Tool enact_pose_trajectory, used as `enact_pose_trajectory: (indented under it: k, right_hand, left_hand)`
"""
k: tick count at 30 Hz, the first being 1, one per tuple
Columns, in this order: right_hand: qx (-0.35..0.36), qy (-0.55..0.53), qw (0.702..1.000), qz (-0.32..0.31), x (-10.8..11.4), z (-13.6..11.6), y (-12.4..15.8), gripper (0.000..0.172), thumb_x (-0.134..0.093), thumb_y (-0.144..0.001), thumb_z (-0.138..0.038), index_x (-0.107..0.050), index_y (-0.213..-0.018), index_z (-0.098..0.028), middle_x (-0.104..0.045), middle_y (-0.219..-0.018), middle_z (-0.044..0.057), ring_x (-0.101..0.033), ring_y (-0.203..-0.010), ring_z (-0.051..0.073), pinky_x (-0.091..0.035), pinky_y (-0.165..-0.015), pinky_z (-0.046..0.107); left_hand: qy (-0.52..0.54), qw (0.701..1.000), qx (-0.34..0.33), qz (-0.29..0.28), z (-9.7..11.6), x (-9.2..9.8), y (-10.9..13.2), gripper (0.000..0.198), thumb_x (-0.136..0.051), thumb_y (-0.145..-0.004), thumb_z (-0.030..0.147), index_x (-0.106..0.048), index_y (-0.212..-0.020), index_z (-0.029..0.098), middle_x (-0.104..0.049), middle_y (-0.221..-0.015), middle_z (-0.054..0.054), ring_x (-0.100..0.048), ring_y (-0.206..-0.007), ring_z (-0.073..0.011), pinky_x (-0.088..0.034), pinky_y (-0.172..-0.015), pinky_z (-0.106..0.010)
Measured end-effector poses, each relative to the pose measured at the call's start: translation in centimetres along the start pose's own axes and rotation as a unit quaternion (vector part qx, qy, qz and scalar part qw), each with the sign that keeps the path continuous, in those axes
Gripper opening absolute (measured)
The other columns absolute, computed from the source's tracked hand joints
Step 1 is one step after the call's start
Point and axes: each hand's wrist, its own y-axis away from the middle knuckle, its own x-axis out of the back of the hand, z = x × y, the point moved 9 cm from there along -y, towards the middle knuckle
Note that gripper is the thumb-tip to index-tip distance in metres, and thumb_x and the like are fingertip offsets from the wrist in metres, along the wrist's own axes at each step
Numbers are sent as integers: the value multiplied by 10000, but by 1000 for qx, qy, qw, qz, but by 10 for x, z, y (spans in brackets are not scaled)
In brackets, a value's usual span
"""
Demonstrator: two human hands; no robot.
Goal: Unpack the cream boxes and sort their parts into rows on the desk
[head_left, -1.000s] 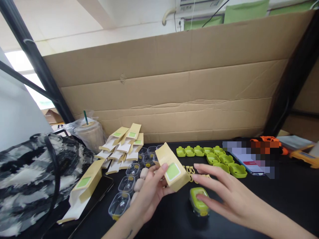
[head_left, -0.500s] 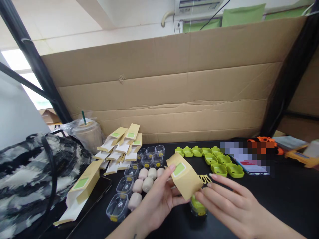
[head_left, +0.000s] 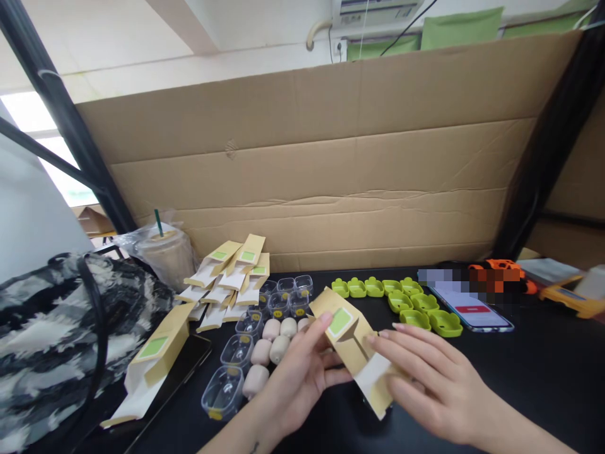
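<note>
A small kraft paper box [head_left: 352,343] with a green label is tilted in the middle, its end flap folded down to show a white inside. My left hand [head_left: 307,372] grips its left side, thumb on top near the label. My right hand [head_left: 430,378] is at the box's open end, fingertips and thumb closed on its flaps. The small clear container below is almost wholly hidden by the box. Left of my left hand lie several pale barrel-shaped pieces [head_left: 261,352] and clear plastic cups [head_left: 223,392].
Green animal-shaped lids [head_left: 416,321] line the back right beside a phone [head_left: 477,312]. More kraft boxes [head_left: 227,277] are piled at back left; another box [head_left: 158,350] lies on a dark tablet-like slab [head_left: 196,353]. A drink cup [head_left: 167,255] and patterned fabric [head_left: 42,340] stand left.
The end of the box has been opened, and its white-lined flap now hangs down. My right fingers have moved up and in onto the flaps. The container underneath has become mostly covered.
</note>
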Motion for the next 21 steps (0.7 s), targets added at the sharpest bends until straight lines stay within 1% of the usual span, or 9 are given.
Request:
enact_pose_trajectory:
  k: [2, 5, 7, 8, 10, 13, 16, 18, 21]
  right_hand:
    - [-3, -14, 1000, -12, 0, 1, 1, 288, -425, -941, -131, -606, -738, -223, -759, -888, 57, -679, -917, 168, -556, -845, 330]
    - [10, -27, 999, -38, -4, 3, 2, 243, -425, -951, -122, -651, -977, -206, -746, -936, 43, -655, -977, 149, -494, -953, 323]
    - [26, -20, 998, -59, -9, 2, 1, 296, -398, -961, -98, -620, -1130, -198, -734, -993, 30, -627, -1032, 136, -425, -1032, 322]
    - [28, -19, 997, -67, -11, 2, 0, 318, -378, -966, -90, -608, -1161, -193, -728, -1019, 29, -616, -1051, 132, -403, -1051, 322]
    - [30, -28, 997, -60, -12, 1, -2, 321, -360, -969, -83, -631, -1110, -181, -731, -1012, 37, -619, -1032, 130, -421, -1034, 316]
    - [24, -60, 998, -10, -6, -4, -1, 319, -373, -954, -85, -658, -853, -187, -751, -895, 39, -646, -919, 134, -484, -957, 310]
    - [33, -80, 996, 27, -1, -11, 3, 374, -374, -935, -79, -622, -684, -202, -756, -805, 7, -647, -843, 124, -449, -988, 310]
    - [51, -86, 994, 33, 1, -17, 3, 389, -372, -932, -81, -619, -659, -207, -760, -806, -4, -648, -849, 124, -424, -1007, 313]
    - [41, -89, 995, 17, 0, -19, -1, 348, -380, -951, -109, -661, -768, -202, -766, -842, -4, -660, -863, 135, -454, -949, 311]
  left_hand:
    - [20, 1000, -10, -4, 3, 0, -1, 357, -558, -880, 379, -584, -1100, 99, -671, -1086, -145, -654, -878, -202, -531, -795, -322]
    - [32, 998, -34, 38, 6, 10, -2, 381, -634, -833, 365, -598, -1096, 92, -690, -1062, -139, -656, -913, -203, -514, -826, -285]
    - [26, 997, -16, 69, 1, 16, -3, 405, -675, -798, 373, -607, -1085, 96, -702, -1035, -136, -674, -830, -195, -531, -757, -274]
    - [21, 997, -2, 73, -3, 16, -4, 415, -685, -787, 379, -609, -1085, 100, -704, -1026, -136, -678, -781, -189, -537, -712, -269]
    - [18, 998, 12, 60, -9, 13, -5, 417, -688, -784, 381, -614, -1085, 103, -708, -1009, -137, -681, -729, -179, -537, -656, -255]
    - [8, 999, 4, 44, -11, 8, -5, 383, -683, -793, 340, -611, -1080, 97, -718, -960, -137, -691, -738, -187, -545, -663, -255]
    - [-21, 998, 3, 56, -12, 8, -2, 340, -706, -771, 283, -611, -1030, 86, -726, -879, -130, -693, -702, -191, -549, -642, -260]
    - [-33, 998, 7, 54, -12, 6, 0, 325, -718, -755, 260, -602, -1008, 91, -724, -861, -121, -691, -691, -188, -549, -643, -265]
    - [-44, 998, 14, 39, -13, 3, 1, 335, -723, -739, 248, -571, -1006, 116, -715, -846, -103, -690, -702, -199, -550, -662, -290]
